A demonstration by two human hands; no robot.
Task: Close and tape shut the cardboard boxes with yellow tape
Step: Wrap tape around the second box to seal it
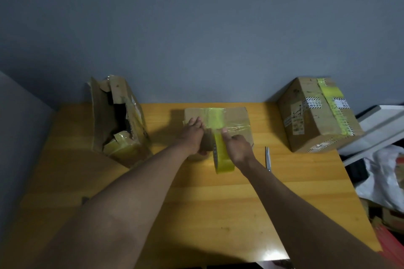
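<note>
Taping the middle box (236, 116); right box (317, 116) sealed, left box (115, 120) torn open.
Left hand (193, 135) presses flat; right hand (237, 148) fingers curl round the tape roll (223, 159).

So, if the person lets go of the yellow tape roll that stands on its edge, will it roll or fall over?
The round yellow tape roll stands on edge, so it may roll. Its strip seems stuck to the closed cardboard box, probably limiting this. It looks narrow, so could tip.

1. The room is dim and my view is soft and slightly grainy.
2. Light falls from above right, casting shadows leftward from the torn box (118, 120) across the tabletop (218, 199).
3. A bright glare spot sits at the tabletop's near edge.
4. Wide-angle distortion bends the edges; my forearms blur.
</note>
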